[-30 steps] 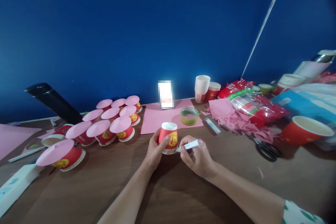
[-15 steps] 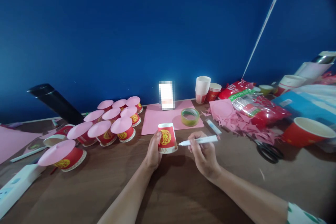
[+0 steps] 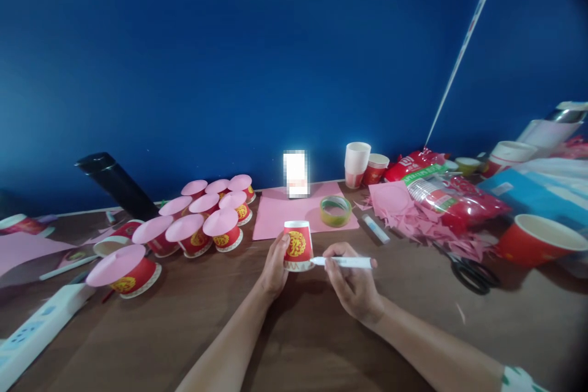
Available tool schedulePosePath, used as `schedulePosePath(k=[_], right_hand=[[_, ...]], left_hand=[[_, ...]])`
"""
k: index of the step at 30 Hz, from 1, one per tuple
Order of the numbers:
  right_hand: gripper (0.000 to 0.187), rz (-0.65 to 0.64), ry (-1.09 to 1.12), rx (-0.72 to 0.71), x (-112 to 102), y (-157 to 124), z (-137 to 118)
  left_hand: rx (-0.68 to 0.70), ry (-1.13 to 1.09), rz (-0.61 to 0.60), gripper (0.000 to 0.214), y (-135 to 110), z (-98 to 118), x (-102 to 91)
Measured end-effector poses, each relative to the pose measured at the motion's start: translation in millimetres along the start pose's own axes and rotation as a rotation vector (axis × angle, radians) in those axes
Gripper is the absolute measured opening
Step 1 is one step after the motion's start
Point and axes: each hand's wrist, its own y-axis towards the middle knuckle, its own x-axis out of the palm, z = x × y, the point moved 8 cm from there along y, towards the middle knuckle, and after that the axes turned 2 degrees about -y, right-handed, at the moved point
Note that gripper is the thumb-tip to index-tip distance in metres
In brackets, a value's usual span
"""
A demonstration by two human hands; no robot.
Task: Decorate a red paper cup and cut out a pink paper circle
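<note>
The left hand (image 3: pixel 275 269) pinched an upside-down red cup (image 3: pixel 297 245) by its side, nearer than the pink sheet (image 3: pixel 271 214) on the table (image 3: pixel 138 349). The right hand (image 3: pixel 353 286) pinched a white marker (image 3: pixel 351 262), tip at the cup's zigzag-marked rim. 10 pink-topped cups (image 3: pixel 220 229) stood leftward.

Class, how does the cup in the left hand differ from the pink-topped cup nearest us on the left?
The held cup has a bare white top; the front cup wears a wide pink disc. The held cup is in the left hand, with a marker pointing at its lower edge; the front cup stands on the table, untouched. Both are red with a yellow emblem and a pale lower band.
</note>
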Motion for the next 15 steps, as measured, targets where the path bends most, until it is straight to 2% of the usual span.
schedulePosePath(k=[6, 10, 15], right_hand=[[0.008, 0.032, -0.075, -0.066, -2.2, 2.3, -6.8], [0.008, 0.037, -0.066, -0.053, -0.8, 1.3, -3.7], [0.008, 0.046, -0.044, -0.05, 0.9, -0.8, -0.8]], left_hand=[[0.008, -0.054, 0.014, 0.029, 1.2, 0.1, -1.8], [0.045, -0.063, -0.022, 0.027, 1.8, 1.1, -1.8], [0.044, -0.08, 0.004, 0.03, 1.7, 0.2, -5.5]])
